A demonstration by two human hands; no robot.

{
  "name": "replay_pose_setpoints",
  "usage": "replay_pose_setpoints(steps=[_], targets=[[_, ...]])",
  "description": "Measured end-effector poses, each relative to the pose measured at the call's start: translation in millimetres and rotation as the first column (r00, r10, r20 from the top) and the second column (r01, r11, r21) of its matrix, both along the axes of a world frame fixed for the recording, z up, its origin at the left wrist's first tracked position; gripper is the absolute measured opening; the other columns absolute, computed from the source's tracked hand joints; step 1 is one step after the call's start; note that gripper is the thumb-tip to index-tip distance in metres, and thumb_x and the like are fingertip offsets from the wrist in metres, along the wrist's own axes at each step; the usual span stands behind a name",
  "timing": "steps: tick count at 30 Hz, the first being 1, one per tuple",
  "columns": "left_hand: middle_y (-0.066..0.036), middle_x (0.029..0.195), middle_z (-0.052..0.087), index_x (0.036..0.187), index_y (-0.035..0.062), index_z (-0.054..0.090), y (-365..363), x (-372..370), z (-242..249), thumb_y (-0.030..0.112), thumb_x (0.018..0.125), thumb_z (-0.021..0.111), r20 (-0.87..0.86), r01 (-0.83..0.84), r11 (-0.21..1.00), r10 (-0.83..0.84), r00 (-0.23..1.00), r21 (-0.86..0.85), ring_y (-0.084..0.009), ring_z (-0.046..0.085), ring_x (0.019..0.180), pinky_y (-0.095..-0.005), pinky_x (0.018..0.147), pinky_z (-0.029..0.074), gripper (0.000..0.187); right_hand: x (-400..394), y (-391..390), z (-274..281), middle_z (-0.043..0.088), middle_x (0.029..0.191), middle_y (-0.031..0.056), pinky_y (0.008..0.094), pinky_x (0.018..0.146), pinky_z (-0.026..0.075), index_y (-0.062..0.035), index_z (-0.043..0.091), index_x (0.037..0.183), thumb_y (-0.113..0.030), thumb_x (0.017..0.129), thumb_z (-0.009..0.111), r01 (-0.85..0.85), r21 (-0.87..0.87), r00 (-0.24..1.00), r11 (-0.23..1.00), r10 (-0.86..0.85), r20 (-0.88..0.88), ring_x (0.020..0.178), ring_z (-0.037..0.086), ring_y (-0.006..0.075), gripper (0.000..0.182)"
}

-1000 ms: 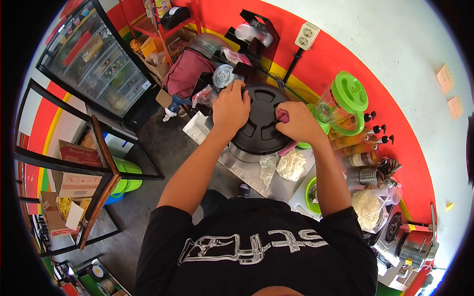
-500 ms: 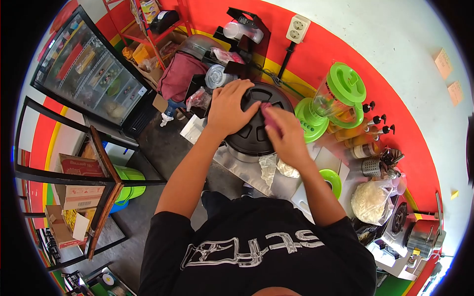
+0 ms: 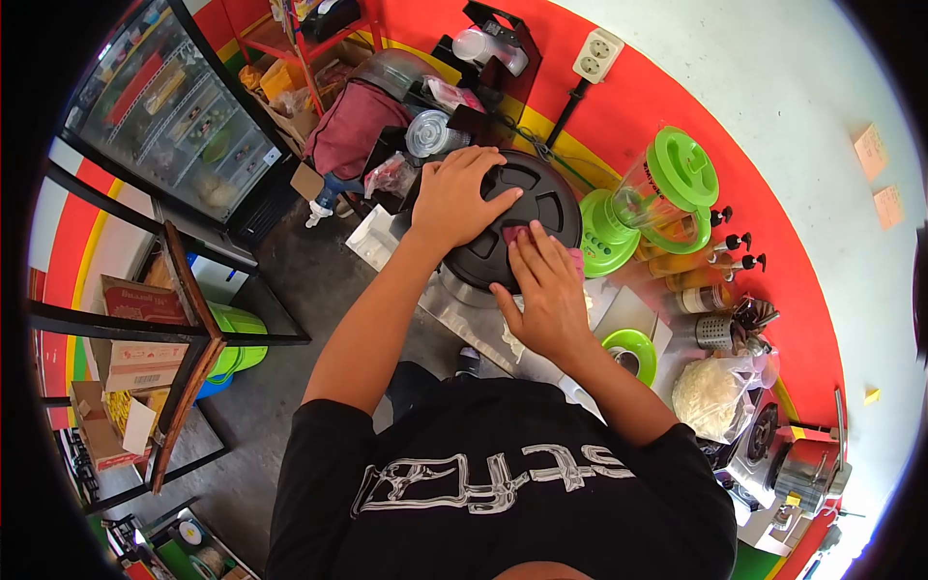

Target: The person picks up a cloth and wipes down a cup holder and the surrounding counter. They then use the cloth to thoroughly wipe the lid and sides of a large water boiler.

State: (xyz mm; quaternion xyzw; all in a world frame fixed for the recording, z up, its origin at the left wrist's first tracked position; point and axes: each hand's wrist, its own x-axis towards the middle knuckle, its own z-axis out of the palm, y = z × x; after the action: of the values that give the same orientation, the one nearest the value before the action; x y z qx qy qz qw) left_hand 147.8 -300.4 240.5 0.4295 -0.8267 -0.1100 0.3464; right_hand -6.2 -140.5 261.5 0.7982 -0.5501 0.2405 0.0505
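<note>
A round black lid (image 3: 536, 184) with recessed segments covers a metal pot (image 3: 466, 290) on the counter. My left hand (image 3: 459, 198) rests on the lid's left side, fingers stretched over it and thumb apart. Lower on the lid, my right hand (image 3: 546, 295) presses a dark pink cloth (image 3: 516, 233) against the surface, its fingers spread over it. Most of the cloth is hidden beneath that hand.
To the right stand a green blender (image 3: 667, 188), several pump bottles (image 3: 701, 269), a green bowl (image 3: 646, 346) and a bag of pale food (image 3: 713, 396). Plastic lids (image 3: 430, 133) lie behind the pot. At left are a glass-door fridge (image 3: 174, 116) and a wood-topped table (image 3: 193, 290).
My right hand has moved down and slightly left across the lid with the cloth, and its fingers have flattened out. My left hand stays on the lid. The view has shifted slightly.
</note>
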Motion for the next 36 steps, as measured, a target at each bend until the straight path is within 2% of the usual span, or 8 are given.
replay_pose_setpoints(steps=[6, 14, 23, 30, 32, 33, 35, 36], targets=[[-0.002, 0.14, 0.068, 0.126, 0.0154, 0.069, 1, -1, 2, 0.05, 0.087, 0.078, -0.026, 0.008, 1.0, -0.008, 1.0, 0.002, -0.0215, 0.06, 0.134, -0.0457, 0.106, 0.042, 0.052, 3, 5, 3, 0.063, 0.138, 0.0274, 0.0537, 0.122, 0.036, 0.011, 0.057, 0.136, -0.02, 0.091, 0.071, -0.048, 0.06, 0.997, 0.997, 0.044, 0.061, 0.146, 0.048, 0.0429, 0.056], [-0.001, 0.137, 0.069, 0.124, 0.0158, 0.07, 0, -1, -1, 0.049, 0.088, 0.078, -0.039, -0.011, 1.0, 0.012, 0.999, 0.018, -0.0208, 0.061, 0.133, -0.0456, 0.107, 0.043, 0.05, 6, 5, -2, 0.061, 0.111, 0.023, 0.0562, 0.118, 0.04, 0.004, 0.05, 0.113, -0.002, 0.078, 0.076, -0.096, -0.01, 0.955, 0.995, 0.095, 0.282, 0.132, 0.056, 0.0444, 0.044], [-0.001, 0.139, 0.07, 0.122, 0.0163, 0.073, -8, 2, -3, 0.049, 0.089, 0.079, -0.067, 0.023, 0.998, -0.019, 0.998, 0.054, -0.0225, 0.061, 0.133, -0.0469, 0.107, 0.044, 0.048, -7, -6, 28, 0.063, 0.118, 0.0195, 0.0477, 0.103, 0.044, -0.0022, 0.054, 0.113, -0.008, 0.074, 0.081, -0.165, 0.113, 0.984, 0.98, 0.156, 0.083, 0.115, 0.059, 0.0396, 0.048], [-0.001, 0.138, 0.071, 0.121, 0.0165, 0.074, -9, 2, -4, 0.048, 0.089, 0.079, -0.095, 0.043, 0.997, -0.036, 0.995, 0.066, -0.0232, 0.062, 0.132, -0.0472, 0.108, 0.044, 0.045, -35, -20, 38, 0.065, 0.111, 0.0133, 0.0458, 0.1, 0.045, -0.0055, 0.057, 0.113, 0.0, 0.079, 0.077, -0.291, 0.207, 0.952, 0.934, 0.262, 0.156, 0.11, 0.061, 0.0365, 0.039], [-0.008, 0.134, 0.073, 0.119, 0.0104, 0.075, -7, 2, 2, 0.04, 0.09, 0.081, -0.098, 0.044, 0.999, -0.042, 0.994, 0.015, -0.0297, 0.067, 0.126, -0.0451, 0.105, 0.052, 0.042, -48, -37, 44, 0.066, 0.097, 0.0143, 0.0416, 0.092, 0.051, -0.0048, 0.057, 0.111, 0.004, 0.088, 0.07, -0.304, 0.396, 0.94, 0.867, 0.204, 0.274, 0.104, 0.068, 0.0345, 0.027], [-0.008, 0.134, 0.073, 0.119, 0.0104, 0.075, -7, 3, -1, 0.04, 0.09, 0.081, -0.096, 0.049, 0.999, -0.048, 0.994, 0.011, -0.0297, 0.067, 0.126, -0.0451, 0.105, 0.052, 0.042, -53, -41, 45, 0.066, 0.097, 0.0143, 0.0416, 0.092, 0.051, -0.0048, 0.057, 0.111, 0.004, 0.088, 0.07, -0.3, 0.392, 0.94, 0.87, 0.2, 0.275, 0.104, 0.068, 0.0345, 0.027], [-0.001, 0.138, 0.071, 0.122, 0.0162, 0.074, -11, 3, -6, 0.047, 0.09, 0.079, -0.092, 0.035, 0.997, -0.028, 0.995, 0.074, -0.023, 0.062, 0.132, -0.0473, 0.107, 0.045, 0.044, -68, -48, 46, 0.067, 0.091, 0.0149, 0.036, 0.08, 0.054, -0.0034, 0.057, 0.106, 0.004, 0.091, 0.069, -0.482, 0.378, 0.784, 0.79, 0.197, 0.589, 0.093, 0.073, 0.0298, 0.021], [-0.001, 0.138, 0.071, 0.122, 0.0162, 0.074, -11, 4, -4, 0.047, 0.09, 0.079, -0.093, 0.037, 0.997, -0.03, 0.995, 0.071, -0.023, 0.062, 0.132, -0.0473, 0.107, 0.045, 0.044, -75, -48, 55, 0.07, 0.094, 0.0132, 0.0321, 0.079, 0.054, -0.0018, 0.058, 0.106, 0.005, 0.093, 0.068, -0.472, 0.408, 0.752, 0.781, 0.116, 0.649, 0.089, 0.074, 0.0216, 0.018]])
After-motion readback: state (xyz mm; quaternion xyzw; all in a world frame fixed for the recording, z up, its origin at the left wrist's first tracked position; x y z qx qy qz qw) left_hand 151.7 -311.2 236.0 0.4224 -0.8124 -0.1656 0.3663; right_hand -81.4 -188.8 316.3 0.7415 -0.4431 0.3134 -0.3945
